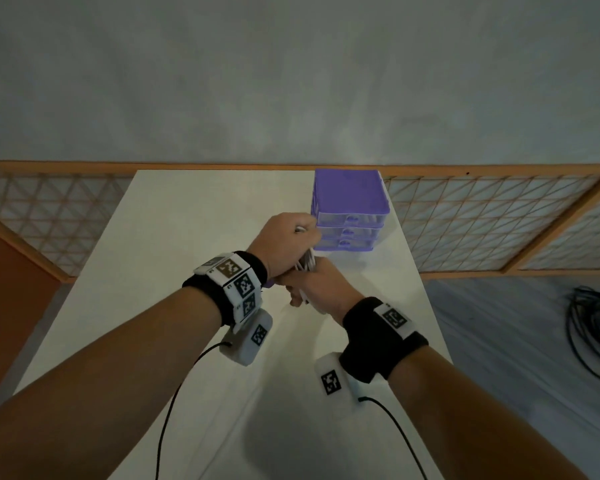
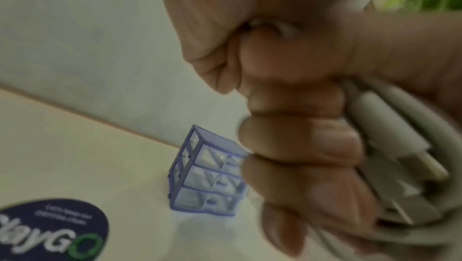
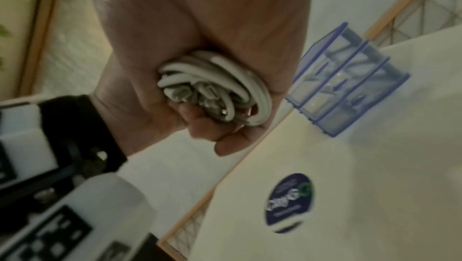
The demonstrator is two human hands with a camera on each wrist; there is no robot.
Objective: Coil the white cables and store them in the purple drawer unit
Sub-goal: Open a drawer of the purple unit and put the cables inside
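Only the purple drawer unit (image 1: 350, 209) stands on the table (image 1: 174, 244), its 3 drawers shut.

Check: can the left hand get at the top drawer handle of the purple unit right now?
Probably not yet: the left hand is beside the purple drawer unit, path open, but its fingers grip the white cable coil.

most of the white cable bundle (image 1: 307, 265) is buried between the left hand (image 1: 284, 237) and right hand (image 1: 314, 284); both wrist views blurry; sticker (image 2: 53, 229) text cut off, unreadable
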